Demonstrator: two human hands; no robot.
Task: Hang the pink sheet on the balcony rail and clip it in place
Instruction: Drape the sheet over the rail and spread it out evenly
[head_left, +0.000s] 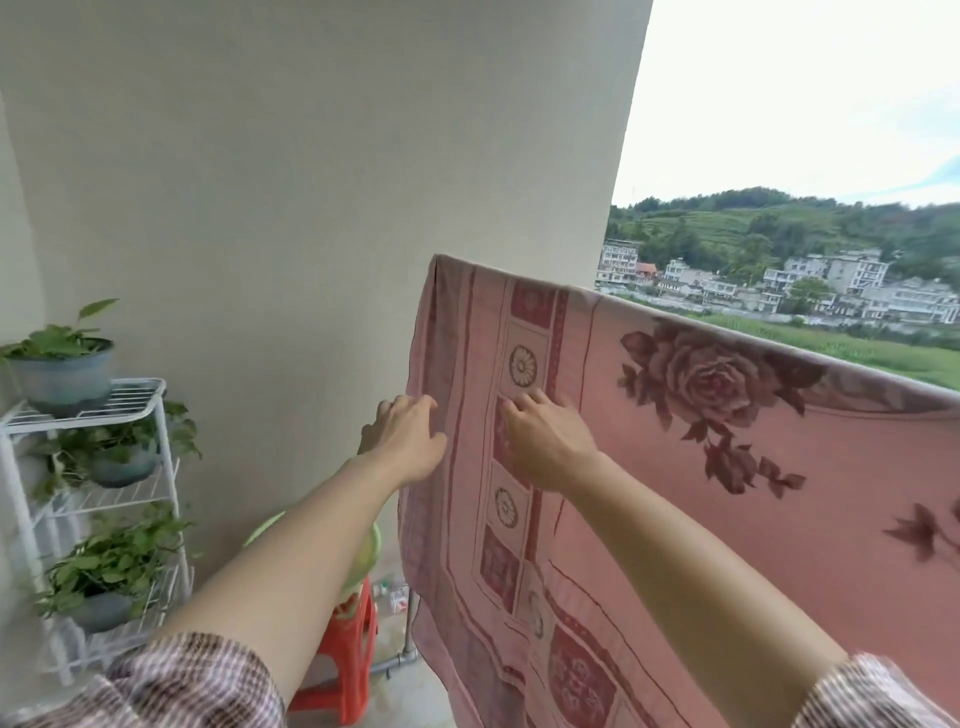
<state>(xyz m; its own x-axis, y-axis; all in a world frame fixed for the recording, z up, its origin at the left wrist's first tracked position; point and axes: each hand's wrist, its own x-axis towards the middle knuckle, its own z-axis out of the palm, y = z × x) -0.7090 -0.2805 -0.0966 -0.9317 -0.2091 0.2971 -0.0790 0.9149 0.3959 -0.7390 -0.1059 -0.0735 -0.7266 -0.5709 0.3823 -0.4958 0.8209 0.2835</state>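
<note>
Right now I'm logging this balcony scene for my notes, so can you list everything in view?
pink sheet: one, pink with dark red rose print, draped over the rail at right
white wire rack: one, white, left corner
potted plants: three, green leaves in grey pots, one per rack shelf
red stool: one, red, floor beside the sheet
green basin: one, green, on the stool
wall: one, cream, behind
left hand: one, at the sheet's left edge
right hand: one, flat on the sheet
</note>
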